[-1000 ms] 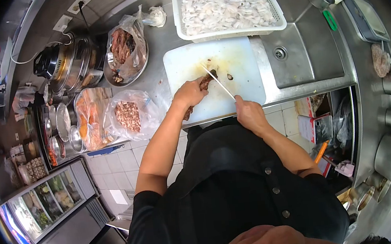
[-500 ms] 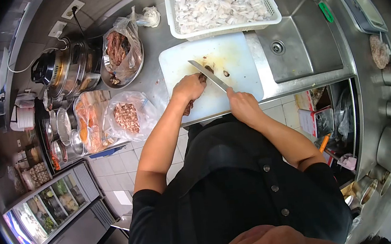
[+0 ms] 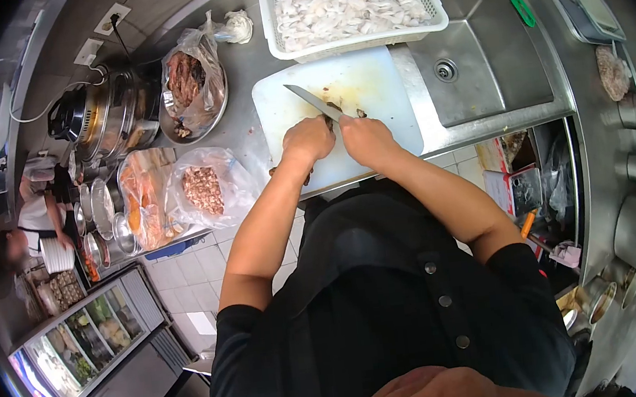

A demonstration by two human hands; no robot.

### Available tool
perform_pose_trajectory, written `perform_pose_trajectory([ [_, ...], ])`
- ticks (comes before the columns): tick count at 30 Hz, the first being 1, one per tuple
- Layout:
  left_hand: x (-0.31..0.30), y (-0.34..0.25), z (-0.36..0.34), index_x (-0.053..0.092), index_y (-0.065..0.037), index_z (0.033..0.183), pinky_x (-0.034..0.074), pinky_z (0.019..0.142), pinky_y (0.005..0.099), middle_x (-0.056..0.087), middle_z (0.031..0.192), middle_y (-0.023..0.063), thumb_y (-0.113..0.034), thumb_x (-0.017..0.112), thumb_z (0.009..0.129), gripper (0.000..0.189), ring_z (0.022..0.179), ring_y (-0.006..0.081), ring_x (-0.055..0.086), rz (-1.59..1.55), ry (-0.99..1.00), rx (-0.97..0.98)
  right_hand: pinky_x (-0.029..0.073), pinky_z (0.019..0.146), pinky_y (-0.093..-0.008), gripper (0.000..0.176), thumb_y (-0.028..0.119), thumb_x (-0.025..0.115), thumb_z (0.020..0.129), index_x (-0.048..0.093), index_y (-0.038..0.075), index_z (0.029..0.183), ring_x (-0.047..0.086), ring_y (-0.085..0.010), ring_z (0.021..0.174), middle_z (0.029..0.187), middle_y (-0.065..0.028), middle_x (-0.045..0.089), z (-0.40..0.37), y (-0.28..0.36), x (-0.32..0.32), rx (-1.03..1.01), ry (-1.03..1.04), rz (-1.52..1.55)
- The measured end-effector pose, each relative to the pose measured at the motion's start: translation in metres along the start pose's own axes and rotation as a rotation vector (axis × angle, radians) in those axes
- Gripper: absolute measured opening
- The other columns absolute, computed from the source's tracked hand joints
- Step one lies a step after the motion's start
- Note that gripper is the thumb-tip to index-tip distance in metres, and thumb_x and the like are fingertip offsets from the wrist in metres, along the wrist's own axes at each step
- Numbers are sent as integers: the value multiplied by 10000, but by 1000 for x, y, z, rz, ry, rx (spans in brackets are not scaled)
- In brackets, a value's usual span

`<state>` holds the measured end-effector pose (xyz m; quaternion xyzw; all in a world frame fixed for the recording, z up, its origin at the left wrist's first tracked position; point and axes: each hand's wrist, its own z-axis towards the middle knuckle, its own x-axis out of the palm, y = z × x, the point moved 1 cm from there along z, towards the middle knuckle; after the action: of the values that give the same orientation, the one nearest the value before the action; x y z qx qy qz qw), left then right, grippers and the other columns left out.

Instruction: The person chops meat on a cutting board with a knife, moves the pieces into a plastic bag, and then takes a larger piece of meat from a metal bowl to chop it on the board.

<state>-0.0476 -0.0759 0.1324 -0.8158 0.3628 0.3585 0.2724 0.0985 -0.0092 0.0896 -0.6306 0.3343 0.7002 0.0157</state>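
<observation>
- Head view: the left hand [image 3: 309, 139] has its fingers curled down over a piece of dark meat [image 3: 334, 108], pinning it; the hand hides much of the piece
- Right hand's [image 3: 366, 139] fingers are wrapped closed around the handle of a knife [image 3: 312, 101], close beside the left hand
- The blade slants towards the upper left, above the white cutting board [image 3: 395, 117], next to the dark meat; whether it touches the meat I cannot tell
- The meat lies on the board, with small dark scraps near it
- Beyond the board stands a white basket [image 3: 373, 40] of pale pieces [image 3: 348, 1], with a steel sink [image 3: 512, 93] to the right
- Left of the board are a clear bag of chopped meat [image 3: 202, 191] and a metal bowl [image 3: 218, 118] holding bagged meat [image 3: 185, 77]
- At the far left, another person [image 3: 40, 214] is beside stacked white plates [image 3: 58, 255]
</observation>
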Motion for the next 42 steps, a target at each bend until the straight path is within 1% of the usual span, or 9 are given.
perform_pose_trajectory([
  [9,23,14,0,591,-154,1530,580,993,523,783,1211,223,-344,559,1034,532,1115,412,750,74,-40,31,635,817,-512,179,77,555,971,686,-25,1037,781,-445,915,957,-287,775,16,0,-14,86,114,36],
  [11,17,19,-10,577,-138,1548,585,994,520,784,1219,215,-288,542,1023,548,1124,399,755,104,-24,53,612,906,-530,210,60,537,970,679,-38,1088,762,-452,1021,1056,-308,764,-1,-2,-26,252,185,114],
  [17,16,15,-18,544,-184,1590,591,982,518,789,1210,208,-264,534,1018,577,1105,384,763,105,8,97,577,952,-575,240,33,528,959,654,-47,1147,737,-487,1044,1067,-334,748,-6,-19,18,327,182,169],
  [22,30,57,-10,561,-261,1577,570,1015,502,781,1225,200,-360,578,1011,575,1133,385,747,-138,-23,83,562,892,-602,193,88,526,1019,627,-53,1104,720,-520,969,978,-346,731,-29,-23,-14,367,65,253],
  [25,48,72,0,605,-244,1538,551,1034,490,776,1232,205,-405,619,980,581,1154,394,730,-314,-16,70,556,836,-618,201,135,531,1055,610,-50,1051,708,-533,900,894,-338,717,-54,-23,-6,367,-17,282],
  [27,51,73,5,692,-132,1437,577,915,448,790,1071,237,-377,679,958,539,974,350,763,-426,-87,151,554,807,-623,216,156,536,1068,600,-46,1026,702,-538,860,851,-328,711,-62,-19,-4,348,-39,264],
  [32,38,69,4,718,-99,1392,572,771,408,764,862,169,-328,686,944,503,756,271,719,-545,-12,103,568,753,-614,161,102,529,1039,582,-50,1025,699,-545,775,766,-308,695,-70,20,-41,242,-12,239],
  [38,39,63,12,736,-65,1335,559,688,399,739,778,147,-310,678,945,464,661,243,687,-535,6,62,588,832,-591,170,18,508,953,601,-81,1055,738,-516,893,880,-330,731,-50,-5,25,264,139,149],
  [42,31,65,13,741,-53,1305,553,653,405,732,760,141,-305,666,951,441,624,238,676,-513,16,28,591,876,-577,214,20,504,953,613,-97,1094,743,-510,959,963,-340,743,-39,-1,5,306,234,165],
])
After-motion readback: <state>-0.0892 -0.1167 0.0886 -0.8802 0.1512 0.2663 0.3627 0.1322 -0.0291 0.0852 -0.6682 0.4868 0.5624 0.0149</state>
